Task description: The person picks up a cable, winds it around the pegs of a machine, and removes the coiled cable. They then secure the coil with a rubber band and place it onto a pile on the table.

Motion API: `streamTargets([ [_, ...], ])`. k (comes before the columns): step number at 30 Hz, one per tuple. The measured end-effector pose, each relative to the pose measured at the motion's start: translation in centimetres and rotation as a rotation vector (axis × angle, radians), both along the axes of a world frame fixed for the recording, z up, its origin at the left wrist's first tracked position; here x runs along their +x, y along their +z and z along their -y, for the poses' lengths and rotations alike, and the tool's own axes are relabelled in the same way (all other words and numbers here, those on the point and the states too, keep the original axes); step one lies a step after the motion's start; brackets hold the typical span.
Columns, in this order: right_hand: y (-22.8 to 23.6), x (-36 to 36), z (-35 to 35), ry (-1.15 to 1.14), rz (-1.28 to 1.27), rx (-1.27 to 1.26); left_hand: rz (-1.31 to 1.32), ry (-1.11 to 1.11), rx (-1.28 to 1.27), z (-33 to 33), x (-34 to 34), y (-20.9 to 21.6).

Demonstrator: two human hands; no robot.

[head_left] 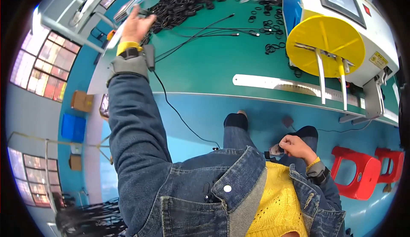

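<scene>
The left hand [137, 27] is at the coils' [183, 2] left edge, thumb apart; I can't tell whether it grips any. The cables [195, 36] lie just to its right, stretching rightward along the table [205, 72], well apart from the right hand [294, 146], curled low, its grasp unclear.
</scene>
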State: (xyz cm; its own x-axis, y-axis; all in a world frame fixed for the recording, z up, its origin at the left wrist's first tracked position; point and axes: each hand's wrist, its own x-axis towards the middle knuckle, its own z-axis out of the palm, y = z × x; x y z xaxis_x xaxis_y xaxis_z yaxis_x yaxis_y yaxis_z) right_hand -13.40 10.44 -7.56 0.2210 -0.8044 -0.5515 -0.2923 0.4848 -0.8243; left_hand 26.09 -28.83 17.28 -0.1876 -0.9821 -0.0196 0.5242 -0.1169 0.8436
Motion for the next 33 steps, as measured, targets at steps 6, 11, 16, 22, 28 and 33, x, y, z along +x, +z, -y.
streamTargets([
  [6,0.2,1.2,0.9,0.031,0.015,0.048,1.350,0.303,-0.678,4.4,11.0,-10.7],
  [11,-1.4,0.2,1.0,0.019,-0.048,0.080,0.255,0.091,-0.173,-11.0,2.8,-14.4],
  [16,-2.6,1.5,2.3,0.090,-0.002,0.053,1.205,-0.797,0.213,-28.7,2.3,-24.9],
  [22,-2.9,2.2,3.3,0.124,-0.051,0.022,1.922,-0.487,0.092,-28.4,10.5,-29.4],
  [28,-2.6,2.5,2.4,0.075,-0.070,-0.057,1.545,0.664,-0.660,-9.4,0.9,-15.9],
  [33,-1.4,0.8,1.5,-0.054,-0.192,-0.090,1.817,0.447,-0.794,1.2,-4.0,-16.2],
])
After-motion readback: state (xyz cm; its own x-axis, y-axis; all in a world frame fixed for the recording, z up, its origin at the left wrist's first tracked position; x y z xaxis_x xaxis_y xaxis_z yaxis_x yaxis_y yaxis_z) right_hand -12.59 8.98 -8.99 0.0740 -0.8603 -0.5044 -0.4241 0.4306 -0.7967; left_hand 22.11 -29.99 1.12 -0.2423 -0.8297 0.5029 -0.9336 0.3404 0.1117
